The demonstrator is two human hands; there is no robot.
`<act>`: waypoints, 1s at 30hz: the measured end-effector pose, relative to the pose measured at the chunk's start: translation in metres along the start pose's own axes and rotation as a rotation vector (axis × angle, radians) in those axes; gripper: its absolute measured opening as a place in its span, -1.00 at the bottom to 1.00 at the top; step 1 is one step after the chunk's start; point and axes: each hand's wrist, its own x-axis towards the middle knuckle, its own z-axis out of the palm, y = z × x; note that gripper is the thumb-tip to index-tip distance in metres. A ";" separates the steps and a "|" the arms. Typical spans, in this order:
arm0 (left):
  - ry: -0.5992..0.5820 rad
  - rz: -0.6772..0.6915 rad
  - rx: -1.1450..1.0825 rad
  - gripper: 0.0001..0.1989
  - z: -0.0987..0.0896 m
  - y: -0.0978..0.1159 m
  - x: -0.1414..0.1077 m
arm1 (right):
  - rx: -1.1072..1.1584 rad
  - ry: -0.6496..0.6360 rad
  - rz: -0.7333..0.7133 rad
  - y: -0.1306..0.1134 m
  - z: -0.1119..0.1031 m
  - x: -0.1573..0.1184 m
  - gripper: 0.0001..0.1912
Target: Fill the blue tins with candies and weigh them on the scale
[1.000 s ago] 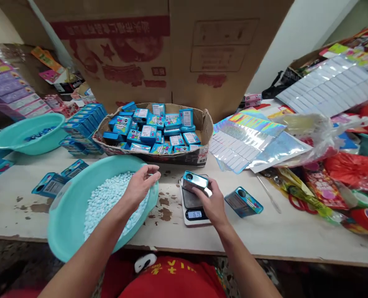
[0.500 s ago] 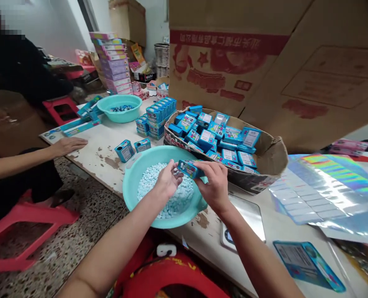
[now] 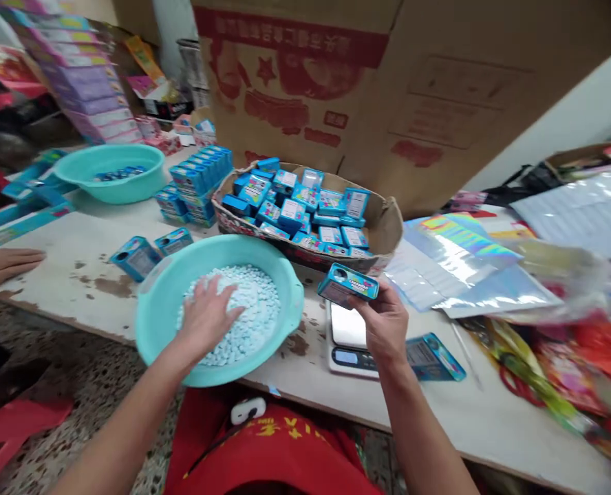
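Observation:
My left hand [image 3: 207,313] rests with its fingers spread on the pale blue pellets [image 3: 256,302] inside a turquoise basin [image 3: 153,323]. Between the fingers and thumb of my right hand [image 3: 385,316] is a small blue box [image 3: 347,283], a round dark spot on its upper face. That hand is over a white scale [image 3: 349,330] with a lit display. Two more blue boxes [image 3: 136,258] stand just left of the basin. Behind it, a torn-edged carton [image 3: 395,227] holds several similar boxes.
A second turquoise basin [image 3: 112,152] stands at the back left near stacked blue boxes [image 3: 202,172]. Another person's hand [image 3: 9,267] lies at the left table edge. A large cardboard sheet [image 3: 357,103] rises behind. Shiny film [image 3: 455,261] and a flat blue package [image 3: 434,357] lie right.
My left hand has gone from beside the box down onto the pellets, its fingers now spread. My right hand has carried the box right, over the scale. The view has turned right.

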 end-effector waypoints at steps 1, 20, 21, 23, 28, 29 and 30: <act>0.023 0.044 0.148 -0.58 0.003 -0.006 -0.002 | -0.025 0.036 0.027 0.006 -0.017 0.000 -0.54; -0.295 0.042 0.443 -0.45 0.009 -0.007 0.003 | -0.373 0.580 -0.265 -0.012 -0.136 -0.045 -0.53; -0.305 0.040 0.451 -0.45 0.010 -0.006 0.004 | -0.400 0.645 -0.271 -0.013 -0.144 -0.047 -0.55; -0.310 0.033 0.463 -0.46 0.011 -0.002 0.006 | -0.445 0.755 -0.264 -0.010 -0.159 -0.051 -0.57; -0.251 0.084 0.483 -0.50 0.013 0.014 0.013 | -0.455 0.886 -0.168 0.009 -0.186 -0.058 -0.51; -0.241 0.092 0.483 -0.50 0.013 0.018 0.014 | -0.450 0.901 -0.146 0.013 -0.189 -0.059 -0.50; -0.240 0.096 0.483 -0.51 0.014 0.021 0.015 | -0.445 0.911 -0.126 0.016 -0.192 -0.061 -0.50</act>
